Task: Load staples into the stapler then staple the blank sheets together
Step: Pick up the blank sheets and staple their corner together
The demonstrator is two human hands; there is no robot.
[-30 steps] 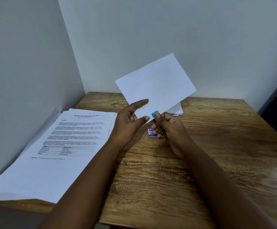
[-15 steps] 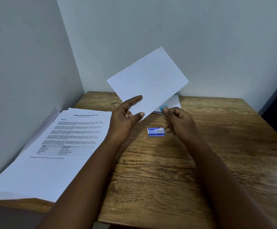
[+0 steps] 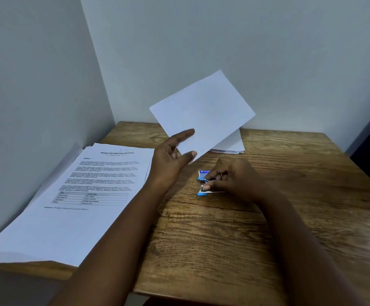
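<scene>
My left hand (image 3: 172,157) holds the blank sheets (image 3: 204,113) up above the table, pinched at their lower corner between thumb and fingers. My right hand (image 3: 232,180) rests low on the table with its fingers closed on a small blue stapler (image 3: 202,186). The stapler's blue ends show at the hand's left side. Just behind it lies the small blue staple box (image 3: 203,172), partly hidden by my fingers.
A stack of printed documents (image 3: 87,191) covers the left of the wooden table (image 3: 223,239) and overhangs its left edge. More white sheets (image 3: 232,144) lie at the back under the raised ones. Walls close in at left and behind.
My right hand has dropped from beside the sheets' corner down to the table with the stapler, in front of the staple box. My left hand still holds the sheets raised.
</scene>
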